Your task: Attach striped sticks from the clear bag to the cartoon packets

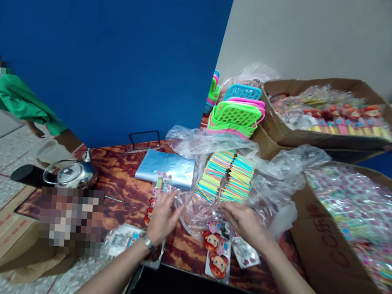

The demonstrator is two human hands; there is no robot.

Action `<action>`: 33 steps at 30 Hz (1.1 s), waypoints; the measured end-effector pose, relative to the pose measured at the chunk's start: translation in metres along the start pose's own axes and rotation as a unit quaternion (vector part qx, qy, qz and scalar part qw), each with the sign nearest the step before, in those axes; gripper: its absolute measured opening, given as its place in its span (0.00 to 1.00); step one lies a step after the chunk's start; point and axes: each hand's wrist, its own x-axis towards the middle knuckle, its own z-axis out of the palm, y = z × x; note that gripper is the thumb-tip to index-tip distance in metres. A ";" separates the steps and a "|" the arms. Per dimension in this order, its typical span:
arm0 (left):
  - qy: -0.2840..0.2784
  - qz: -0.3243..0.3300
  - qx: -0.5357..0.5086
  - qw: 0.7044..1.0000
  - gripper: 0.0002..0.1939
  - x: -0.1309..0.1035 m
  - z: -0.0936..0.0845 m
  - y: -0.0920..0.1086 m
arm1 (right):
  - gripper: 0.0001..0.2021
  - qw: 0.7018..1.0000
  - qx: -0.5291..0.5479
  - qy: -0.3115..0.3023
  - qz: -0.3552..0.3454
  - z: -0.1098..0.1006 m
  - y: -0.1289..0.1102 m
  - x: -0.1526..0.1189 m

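Observation:
My left hand (161,217) rests over printed cartoon packets (161,185), its thumb and fingers apart; nothing shows held in it. At the near edge of a pile of colourful thin sticks (227,177), my right hand (242,222) has its fingers bent together, and whatever is at the fingertips is too small to make out. The pile lies in an opened clear plastic bag (198,214). Below and between the hands is a packet with red-haired cartoon heads (218,263). A silvery packet (246,253) lies under my right wrist, and a barcoded packet (120,241) is left of my left wrist.
Blue plastic sleeves (166,168) lie behind my left hand. Stacked coloured baskets (237,112) stand at the back. Cardboard boxes of packets (327,232) flank the right side. A metal kettle (75,174) is at the left, with a person's green sleeve (21,99) beyond.

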 end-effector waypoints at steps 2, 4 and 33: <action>-0.100 0.016 -0.098 0.990 0.17 -0.001 0.010 0.025 | 0.10 0.996 0.080 0.013 -0.041 -0.008 -0.013 0.004; -0.171 -0.006 -0.180 0.969 0.12 -0.002 0.022 0.041 | 0.10 0.990 0.124 0.035 -0.053 -0.011 -0.023 0.007; -0.154 -0.171 -0.305 0.924 0.12 -0.011 0.027 0.017 | 0.23 0.952 -0.283 0.043 0.104 0.018 0.049 0.111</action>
